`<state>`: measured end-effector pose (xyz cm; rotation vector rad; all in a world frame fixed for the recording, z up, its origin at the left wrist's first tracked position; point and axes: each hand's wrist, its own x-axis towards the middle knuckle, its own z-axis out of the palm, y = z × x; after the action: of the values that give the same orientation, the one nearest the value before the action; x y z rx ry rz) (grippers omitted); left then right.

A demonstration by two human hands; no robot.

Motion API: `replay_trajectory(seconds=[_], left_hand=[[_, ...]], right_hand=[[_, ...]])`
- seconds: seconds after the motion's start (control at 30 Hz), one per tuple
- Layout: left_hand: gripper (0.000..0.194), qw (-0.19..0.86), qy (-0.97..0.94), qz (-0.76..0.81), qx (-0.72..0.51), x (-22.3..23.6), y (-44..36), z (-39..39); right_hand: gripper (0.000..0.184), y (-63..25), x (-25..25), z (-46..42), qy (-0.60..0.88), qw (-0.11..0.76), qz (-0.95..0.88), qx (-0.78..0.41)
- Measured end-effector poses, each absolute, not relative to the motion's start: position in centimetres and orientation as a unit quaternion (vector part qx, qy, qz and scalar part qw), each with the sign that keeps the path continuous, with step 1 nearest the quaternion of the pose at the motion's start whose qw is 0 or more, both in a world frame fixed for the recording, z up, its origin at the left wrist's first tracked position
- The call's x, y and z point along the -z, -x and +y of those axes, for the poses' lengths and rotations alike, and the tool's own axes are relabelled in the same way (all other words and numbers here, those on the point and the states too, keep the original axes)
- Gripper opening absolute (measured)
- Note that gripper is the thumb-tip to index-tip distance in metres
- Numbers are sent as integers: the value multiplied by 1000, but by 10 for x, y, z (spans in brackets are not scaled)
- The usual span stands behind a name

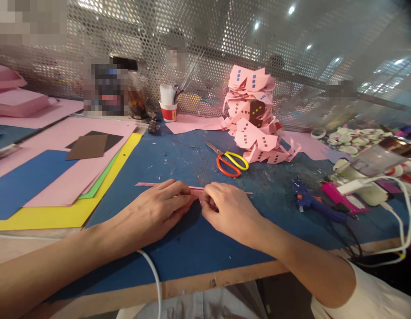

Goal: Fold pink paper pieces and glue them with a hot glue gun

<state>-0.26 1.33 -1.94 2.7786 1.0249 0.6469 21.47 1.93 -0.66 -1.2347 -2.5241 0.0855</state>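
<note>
A long thin pink paper strip (148,184) lies on the blue mat (192,243) across the middle of the table. My left hand (155,208) rests flat over its middle, fingers together and pressing down on it. Close beside it, my right hand (227,210) has its fingers curled and pinched on the strip, whose right end pokes out past the knuckles. Orange and yellow scissors (230,161) lie just beyond my hands.
A pile of pink cut-outs with small squares (255,115) stands behind the scissors. Stacked pink, blue, yellow and brown sheets (59,177) lie left. A blue glue gun (308,201), pink tool and white cable (400,221) lie right. A red-and-white cup (168,106) stands by the perforated metal screen.
</note>
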Motion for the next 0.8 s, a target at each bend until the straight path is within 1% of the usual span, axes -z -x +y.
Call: replay_trajectory(seconds=[0.8], left_hand=[[30, 47, -917, 353, -181, 18, 1, 13]], right_hand=[[11, -215, 5, 20, 432, 146, -890, -27]])
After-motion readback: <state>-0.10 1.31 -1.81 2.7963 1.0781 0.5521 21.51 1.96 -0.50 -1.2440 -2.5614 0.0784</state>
